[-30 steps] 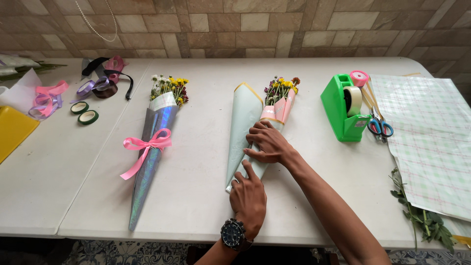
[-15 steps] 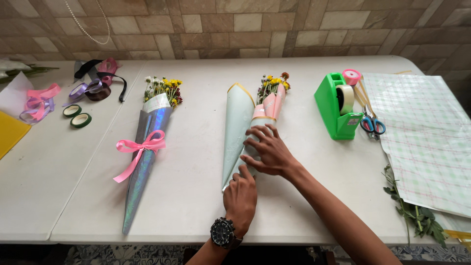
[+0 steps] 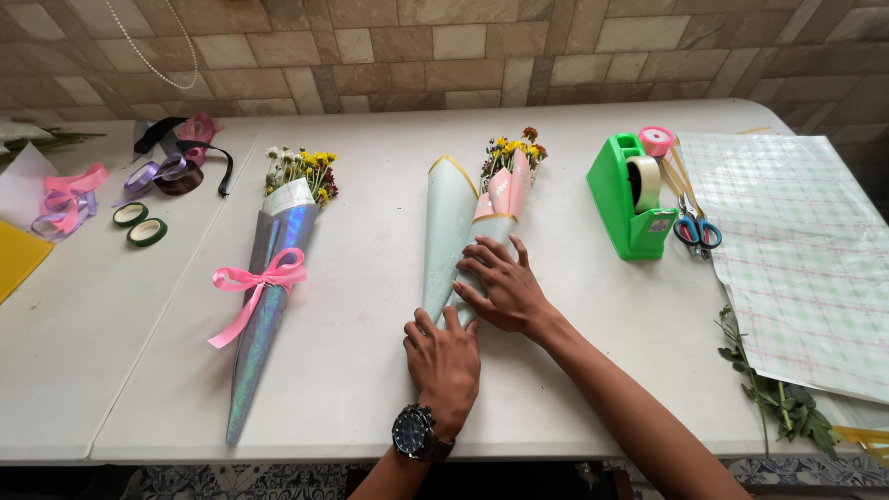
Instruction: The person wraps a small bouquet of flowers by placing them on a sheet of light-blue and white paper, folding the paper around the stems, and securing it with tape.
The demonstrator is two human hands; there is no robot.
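A pale green paper cone (image 3: 451,222) with pink inner paper and small yellow and red flowers lies on the white table (image 3: 370,370). My right hand (image 3: 498,287) lies flat across the cone's middle, fingers spread, pressing the wrap. Below it my left hand (image 3: 444,356), with a dark wristwatch, covers and presses the cone's narrow lower tip. A finished bouquet (image 3: 273,268) in shiny silver wrap with a pink ribbon bow lies to the left, apart from both hands.
A green tape dispenser (image 3: 630,199) with a pink roll and blue-handled scissors (image 3: 693,227) stand to the right, beside a checked paper sheet (image 3: 796,250). Leafy stems (image 3: 769,389) lie at the right edge. Ribbon rolls (image 3: 139,222), ribbons and yellow paper sit far left.
My left hand has slid slightly up along the cone's tip. My right hand has stayed pressed on the wrap. The view has shifted a little.
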